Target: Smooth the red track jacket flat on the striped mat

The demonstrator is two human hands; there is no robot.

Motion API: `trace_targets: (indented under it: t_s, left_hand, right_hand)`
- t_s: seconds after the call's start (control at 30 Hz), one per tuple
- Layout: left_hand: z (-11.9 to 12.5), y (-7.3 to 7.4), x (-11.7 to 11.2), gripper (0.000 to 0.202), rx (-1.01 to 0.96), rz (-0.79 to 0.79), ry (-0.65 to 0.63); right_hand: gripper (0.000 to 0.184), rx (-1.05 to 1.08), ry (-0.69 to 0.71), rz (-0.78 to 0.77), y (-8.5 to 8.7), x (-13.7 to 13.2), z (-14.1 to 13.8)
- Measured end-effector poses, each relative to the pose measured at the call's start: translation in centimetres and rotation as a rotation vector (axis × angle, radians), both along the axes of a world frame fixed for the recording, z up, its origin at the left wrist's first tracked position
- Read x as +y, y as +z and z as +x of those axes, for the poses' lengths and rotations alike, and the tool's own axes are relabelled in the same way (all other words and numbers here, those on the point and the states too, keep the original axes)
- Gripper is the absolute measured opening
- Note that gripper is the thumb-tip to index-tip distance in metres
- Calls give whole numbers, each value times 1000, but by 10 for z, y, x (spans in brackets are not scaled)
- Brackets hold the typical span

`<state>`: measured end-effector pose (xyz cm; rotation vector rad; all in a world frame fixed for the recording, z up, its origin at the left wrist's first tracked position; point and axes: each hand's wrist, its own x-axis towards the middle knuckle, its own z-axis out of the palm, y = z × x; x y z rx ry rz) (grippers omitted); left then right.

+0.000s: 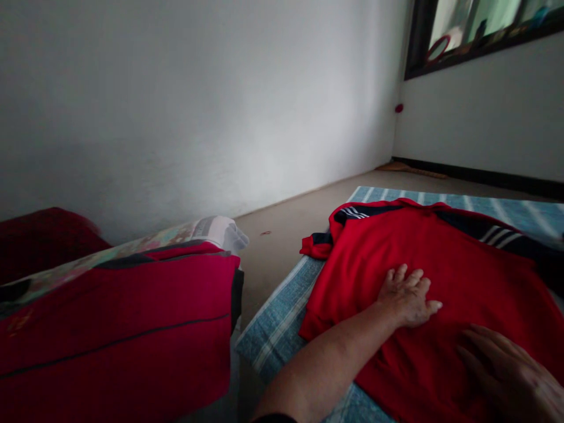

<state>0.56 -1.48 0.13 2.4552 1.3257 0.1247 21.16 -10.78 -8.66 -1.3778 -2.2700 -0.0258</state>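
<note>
A red jacket (480,276) with navy shoulder panels and white stripes lies spread out on a blue-and-white striped cloth (282,320). One sleeve is bent back at its left edge, the cuff resting near the cloth's border. My left hand (408,295) lies flat on the middle of the red fabric, fingers spread. Lower right, my right hand (513,370) is over the same garment, its fingers stretched out and slightly blurred. Neither hand grips the fabric. The frame cuts off the jacket's lower part and right sleeve.
At left, a magenta garment (132,317) with dark trim lies over a floral cloth (176,235), beside a dark red bundle (48,238). A white wall (198,117) rises behind. A wooden object (409,170) lies in the far corner, below a dark-framed window (416,47).
</note>
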Motion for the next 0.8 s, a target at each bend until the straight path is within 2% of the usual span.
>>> trace_targets:
  t_s: [0.07,0.17,0.3,0.5,0.8]
  left_hand:
    - [-1,1,1,68,10,3,3]
    - [-2,1,5,66,16,19,5]
    - [-3,-3,12,61,10,113,30]
    - [-2,-3,16,59,19,141,27]
    - [-2,-2,16,60,25,147,25]
  right_hand:
    - [36,30,-111,-9,17,-1,-12]
    - [38,33,-190,-54,42,-3,-29]
    - [37,-24,-279,-101,62,-1,-43]
    - [32,-15,-323,-140,73,-1,-49]
    - [31,-32,-313,-170,77,-1,-50]
